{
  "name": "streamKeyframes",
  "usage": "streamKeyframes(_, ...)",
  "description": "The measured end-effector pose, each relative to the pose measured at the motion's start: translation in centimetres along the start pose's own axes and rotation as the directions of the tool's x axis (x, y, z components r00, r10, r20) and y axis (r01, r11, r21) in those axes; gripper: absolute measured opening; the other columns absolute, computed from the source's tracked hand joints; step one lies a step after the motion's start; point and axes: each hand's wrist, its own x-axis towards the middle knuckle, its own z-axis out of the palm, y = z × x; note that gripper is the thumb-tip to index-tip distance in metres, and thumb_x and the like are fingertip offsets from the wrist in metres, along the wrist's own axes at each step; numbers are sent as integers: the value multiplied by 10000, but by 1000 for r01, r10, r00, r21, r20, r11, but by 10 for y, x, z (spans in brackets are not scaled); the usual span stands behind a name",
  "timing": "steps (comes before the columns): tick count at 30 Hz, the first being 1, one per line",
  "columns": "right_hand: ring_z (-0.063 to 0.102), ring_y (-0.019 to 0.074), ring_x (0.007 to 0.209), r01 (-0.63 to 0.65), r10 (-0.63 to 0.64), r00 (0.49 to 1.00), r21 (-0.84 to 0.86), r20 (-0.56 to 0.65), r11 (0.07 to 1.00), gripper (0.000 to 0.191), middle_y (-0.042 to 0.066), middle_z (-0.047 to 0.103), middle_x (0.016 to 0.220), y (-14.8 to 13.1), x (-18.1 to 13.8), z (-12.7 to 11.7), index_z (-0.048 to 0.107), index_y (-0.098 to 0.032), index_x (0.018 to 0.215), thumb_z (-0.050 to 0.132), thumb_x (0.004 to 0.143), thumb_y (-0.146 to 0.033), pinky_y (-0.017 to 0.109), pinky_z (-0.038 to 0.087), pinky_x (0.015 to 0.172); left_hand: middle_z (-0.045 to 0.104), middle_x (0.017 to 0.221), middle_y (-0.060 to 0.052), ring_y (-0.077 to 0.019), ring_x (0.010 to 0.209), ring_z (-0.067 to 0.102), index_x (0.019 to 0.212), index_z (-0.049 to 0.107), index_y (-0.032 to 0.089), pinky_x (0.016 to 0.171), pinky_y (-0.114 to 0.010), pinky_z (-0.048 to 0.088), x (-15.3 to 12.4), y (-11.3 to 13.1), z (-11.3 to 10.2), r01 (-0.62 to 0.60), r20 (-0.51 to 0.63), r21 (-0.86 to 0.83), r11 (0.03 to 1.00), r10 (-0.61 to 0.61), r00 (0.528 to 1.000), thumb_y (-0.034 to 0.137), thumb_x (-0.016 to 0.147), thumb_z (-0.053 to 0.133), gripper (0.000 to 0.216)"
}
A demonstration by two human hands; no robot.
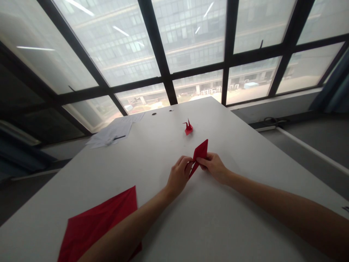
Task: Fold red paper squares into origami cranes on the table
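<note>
A folded red paper piece (200, 152), long and pointed, is held over the white table (231, 145) between both hands. My left hand (179, 176) pinches its lower left edge with curled fingers. My right hand (214, 166) grips its right side, fingers closed on the paper. Its tip points up and away from me. A small finished red paper crane (188, 128) stands on the table a little beyond the hands.
A flat stack of red paper sheets (95, 222) lies at the near left, partly under my left forearm. White papers with a dark pen (114, 133) lie at the far left corner. Large windows stand behind the table's far edge.
</note>
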Motion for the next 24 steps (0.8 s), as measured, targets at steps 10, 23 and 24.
streamKeyframes(10,402,106,542,-27,26,1000,62,12,998,282,-31,519,592,2,4,-5,613,-170,702,784,735,-391,274,269,528,704,1045,-54,-163,909,663,1087,673,227,798,-280,525,2,-4,-6,-132,4,58,990,132,991,150,935,561,204)
streamKeyframes(23,427,117,581,-131,129,968,-4,217,991,305,-18,542,631,-5,5,-11,674,-154,755,820,707,-417,278,313,576,723,901,-15,-176,831,676,1150,630,248,812,-335,506,2,-3,-9,-109,-381,-135,985,50,923,240,789,803,401)
streamKeyframes(24,432,119,588,-134,133,962,-15,239,991,316,-16,547,638,-7,4,-11,683,-152,765,822,704,-429,278,320,584,714,899,-10,-169,815,673,1264,559,258,788,-324,519,2,-1,-6,-82,-369,-276,958,-27,929,231,777,811,549)
